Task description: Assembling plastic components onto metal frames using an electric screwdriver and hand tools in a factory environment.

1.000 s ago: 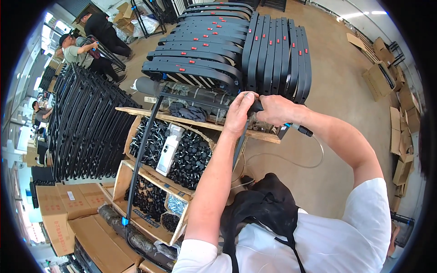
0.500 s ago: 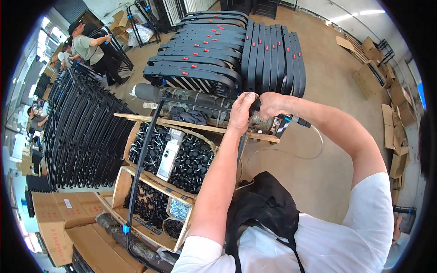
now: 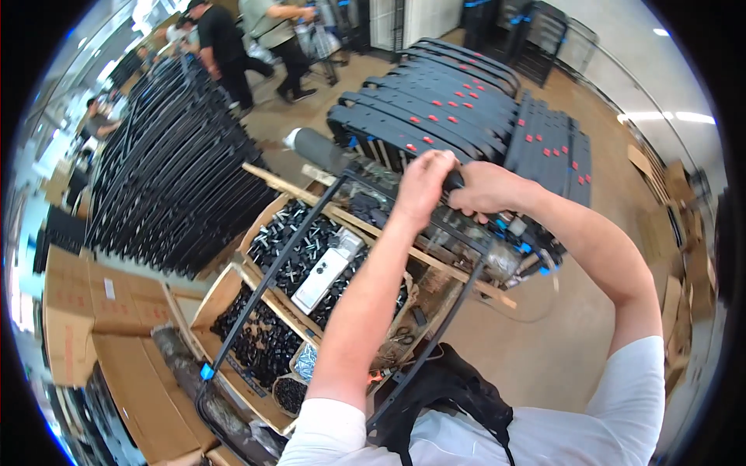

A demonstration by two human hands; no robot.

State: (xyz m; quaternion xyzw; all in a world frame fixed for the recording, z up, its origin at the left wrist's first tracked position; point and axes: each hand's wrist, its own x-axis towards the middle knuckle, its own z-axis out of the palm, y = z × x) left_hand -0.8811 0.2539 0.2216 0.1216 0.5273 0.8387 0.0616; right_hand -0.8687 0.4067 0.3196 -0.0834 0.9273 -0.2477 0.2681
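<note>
As right-hand fingers [image 3: 469, 203] wrap a rounded black object [image 3: 453, 180], slim frame [image 3: 294, 247]

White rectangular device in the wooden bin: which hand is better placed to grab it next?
Probably your left hand: it is nearer the device, which lies to its left. Your right hand is farther away, closed on a black rounded object.

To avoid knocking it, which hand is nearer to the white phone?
Left: the left hand is ahead and right of the phone; the right hand is farther right.

Blk tool [image 3: 453, 181] part-hidden by R hand [image 3: 491, 189] — pale-shirt co-worker [image 3: 268, 19] cut off @ top
</note>
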